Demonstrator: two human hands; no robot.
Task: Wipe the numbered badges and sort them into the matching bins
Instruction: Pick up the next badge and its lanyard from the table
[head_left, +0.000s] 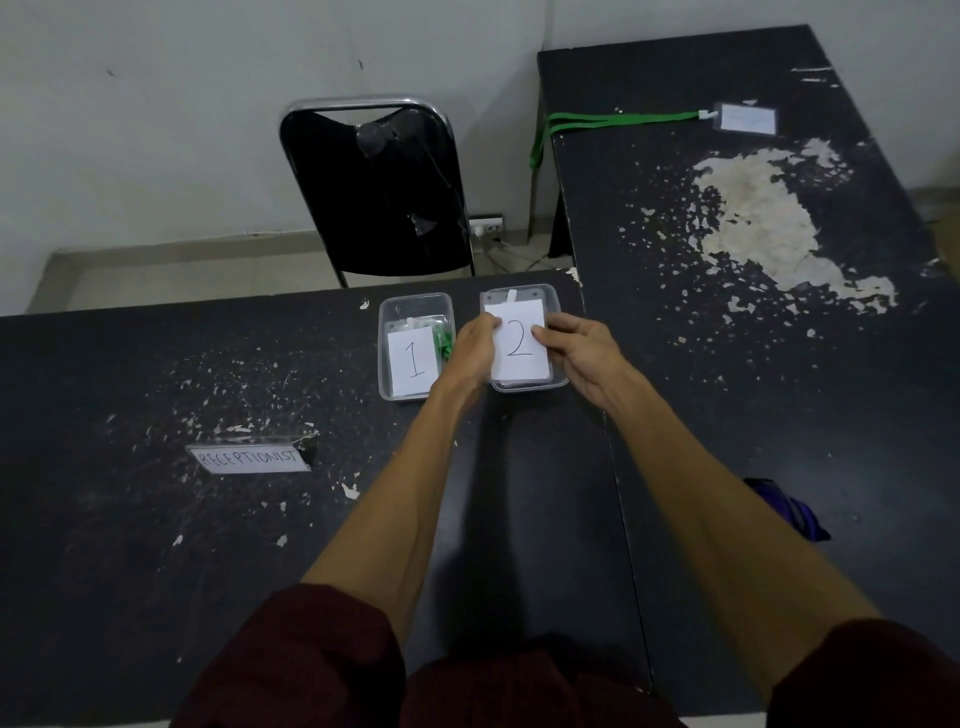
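Far left on the bench (156, 519): a paper sign (249, 460) reading RECEPTIONIST lies flat, apart from the work.

The left bin (415, 300), clear plastic, holds a card marked 1 (413, 361) face up, with a green strap (445, 345) bunched beside it. The digit faces me, so I take it as that bin's match.

My left hand (467, 353) pinches the left edge of the card marked 2 (519, 345), and my right hand (584, 358) pinches its right edge. Gripping both sides keeps the card flat and readable over the right bin (558, 383). I cannot tell whether the card rests in the bin.

Judgement: this is the placing step, into bin 2.

On the right bench (779, 364), well apart, one badge (745, 118) lies on a green lanyard (623, 120), probably unwiped. A purple cloth (789, 512) lies near my right forearm, within reach for wiping.
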